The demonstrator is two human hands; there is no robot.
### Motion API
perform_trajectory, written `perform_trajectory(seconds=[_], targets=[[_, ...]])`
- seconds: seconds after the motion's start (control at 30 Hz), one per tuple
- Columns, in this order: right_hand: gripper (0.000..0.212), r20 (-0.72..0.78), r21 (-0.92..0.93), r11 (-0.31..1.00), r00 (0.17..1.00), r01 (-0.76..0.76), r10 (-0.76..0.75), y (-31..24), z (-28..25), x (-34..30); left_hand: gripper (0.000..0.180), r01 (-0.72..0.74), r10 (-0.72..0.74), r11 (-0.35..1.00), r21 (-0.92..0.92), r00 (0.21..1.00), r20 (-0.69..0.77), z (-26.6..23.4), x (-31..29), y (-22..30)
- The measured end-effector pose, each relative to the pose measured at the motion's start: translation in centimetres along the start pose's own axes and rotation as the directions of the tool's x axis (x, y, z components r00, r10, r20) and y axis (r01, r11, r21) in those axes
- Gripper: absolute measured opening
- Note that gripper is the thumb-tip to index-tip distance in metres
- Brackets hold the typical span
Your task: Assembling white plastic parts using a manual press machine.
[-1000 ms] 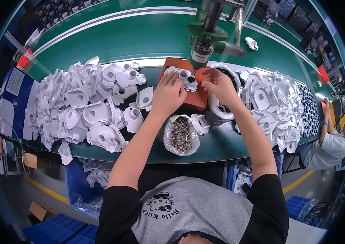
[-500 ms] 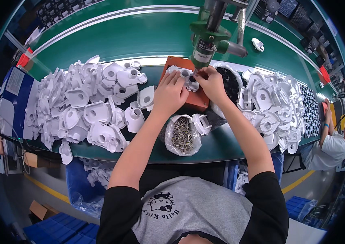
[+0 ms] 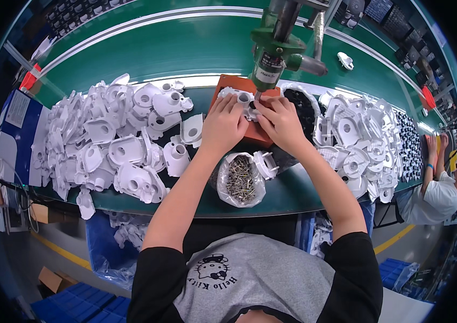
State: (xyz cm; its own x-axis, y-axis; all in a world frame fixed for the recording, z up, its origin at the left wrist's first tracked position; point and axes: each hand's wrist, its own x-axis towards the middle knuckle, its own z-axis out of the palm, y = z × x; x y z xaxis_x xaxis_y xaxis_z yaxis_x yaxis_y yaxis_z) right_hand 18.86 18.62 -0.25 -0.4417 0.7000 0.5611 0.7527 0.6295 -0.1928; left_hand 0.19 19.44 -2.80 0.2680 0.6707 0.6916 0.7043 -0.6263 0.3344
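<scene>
A white plastic housing [image 3: 243,97] with a round tube opening lies on an orange-red block [image 3: 232,81], below the tip of a green machine head [image 3: 267,69]. My left hand [image 3: 224,121] lies over the housing's left side, its fingers curled on it and close together. From the right, my right hand [image 3: 282,123] grips the same housing near a dark round piece [image 3: 253,105], just under the tool tip. Its fingertips are partly hidden. Nearer my body stands a bag of metal screws [image 3: 241,180], with another small white part [image 3: 265,164] beside it.
Heaps of white plastic parts lie left [image 3: 126,148] and right [image 3: 353,134]. A bag of black pieces [image 3: 300,110] stands right of the block. Behind runs a green conveyor belt [image 3: 169,46] carrying one white part [image 3: 345,61]. Another person [image 3: 433,196] works at far right.
My right hand has come down from the tool tip and turned, its fingers now resting lower against the housing. My left hand stays on the housing's left side.
</scene>
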Motion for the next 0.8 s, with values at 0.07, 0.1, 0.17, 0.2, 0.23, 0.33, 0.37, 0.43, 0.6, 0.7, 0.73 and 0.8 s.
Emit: perform_trajectory(seconds=[0.07, 0.1, 0.17, 0.2, 0.23, 0.33, 0.37, 0.43, 0.6, 0.7, 0.73, 0.8], targets=[[0.032, 0.011, -0.038, 0.999, 1.0, 0.001, -0.001, -0.2, -0.3, -0.1, 0.023, 0.005, -0.005, 1.0, 0.002, 1.0, 0.001, 0.0, 0.0, 0.0], [0.032, 0.034, -0.049, 0.999, 0.999, -0.004, 0.006, -0.2, -0.3, -0.3, 0.023, -0.001, 0.001, 1.0, 0.003, 1.0, 0.007, -0.1, 0.0, 0.0], [0.033, 0.057, -0.06, 0.998, 0.998, -0.008, 0.011, 0.1, -0.1, -0.7, 0.023, 0.006, -0.006, 1.0, 0.005, 1.0, 0.001, -0.2, 0.0, 0.1], [0.033, 0.063, 0.015, 0.999, 0.998, -0.032, 0.031, 0.4, 0.0, -1.0, 0.024, 0.009, -0.009, 1.0, 0.006, 1.0, 0.012, -0.2, 0.0, 0.1], [0.033, 0.053, 0.089, 0.996, 0.998, -0.022, 0.018, 0.9, 0.1, -1.1, 0.024, 0.011, -0.011, 1.0, 0.007, 1.0, -0.002, -0.2, 0.0, 0.1], [0.036, 0.175, 0.478, 0.775, 0.909, -0.414, 0.378, 3.3, -0.7, -0.7, 0.026, 0.019, -0.019, 1.0, 0.01, 1.0, -0.013, -0.2, 0.0, 0.2], [0.038, 0.28, 0.555, 0.571, 0.783, -0.605, 0.556, 4.4, -1.5, 0.0, 0.025, 0.018, -0.018, 1.0, 0.012, 1.0, -0.021, -0.1, 0.0, 0.2], [0.035, 0.244, 0.852, 0.205, 0.711, -0.482, 0.659, 7.2, -4.0, 2.8, 0.025, 0.018, -0.018, 1.0, 0.013, 0.999, -0.028, -0.1, -0.1, 0.2], [0.043, 0.086, 0.955, 0.189, 0.824, -0.228, 0.56, 13.6, -10.7, 14.3, 0.025, 0.003, -0.002, 1.0, 0.014, 1.0, -0.026, 0.1, -0.1, 0.2], [0.031, -0.05, 0.997, 0.077, 0.793, 0.005, 0.607, 14.6, -11.9, 20.5, 0.025, 0.003, -0.003, 1.0, 0.015, 1.0, -0.022, 0.0, 0.0, 0.1], [0.032, -0.021, 0.997, 0.073, 0.8, -0.028, 0.599, 14.3, -12.8, 22.2, 0.025, 0.006, -0.006, 1.0, 0.007, 1.0, -0.029, 0.0, -0.1, 0.2], [0.03, 0.034, 0.982, 0.103, 0.685, -0.158, 0.727, 12.1, -15.5, 23.5, 0.025, 0.012, -0.012, 1.0, 0.011, 0.999, -0.034, -0.1, -0.1, 0.2]])
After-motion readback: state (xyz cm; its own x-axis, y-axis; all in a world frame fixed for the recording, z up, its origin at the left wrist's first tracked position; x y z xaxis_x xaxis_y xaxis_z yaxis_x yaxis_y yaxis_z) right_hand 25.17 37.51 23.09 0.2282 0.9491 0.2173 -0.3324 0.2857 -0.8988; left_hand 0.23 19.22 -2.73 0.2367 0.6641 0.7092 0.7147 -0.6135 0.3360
